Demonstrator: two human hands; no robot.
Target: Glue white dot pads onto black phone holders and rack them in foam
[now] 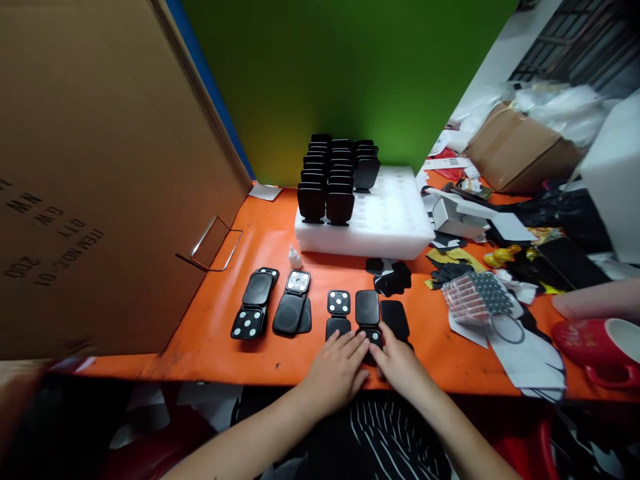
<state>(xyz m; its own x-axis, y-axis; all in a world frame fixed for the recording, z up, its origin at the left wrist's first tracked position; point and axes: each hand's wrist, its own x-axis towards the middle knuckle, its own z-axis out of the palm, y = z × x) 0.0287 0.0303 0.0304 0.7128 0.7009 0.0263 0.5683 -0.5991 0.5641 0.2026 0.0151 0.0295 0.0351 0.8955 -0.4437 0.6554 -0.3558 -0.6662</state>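
On the orange table [280, 360], both hands rest by the near edge. My left hand [337, 370] lies with its fingers spread, fingertips on the lower part of a hinged black piece [339, 303] that has pale dots on its upper plate. My right hand [397, 360] has thumb and forefinger around the dotted lower plate of another hinged black piece [367, 308], whose plain upper plate lies flat. Just right of it is a flat black pad [395, 319]. More hinged pieces lie to the left, in one pile [249, 323] and another [289, 315].
A white foam block [370, 240] holds rows of upright black plates [340, 200]. A small white bottle [295, 257] stands before it. Black cut pieces [394, 279] lie nearby. A large carton [90, 167] is left; a red mug [595, 343] and another person's arm [595, 300] are right.
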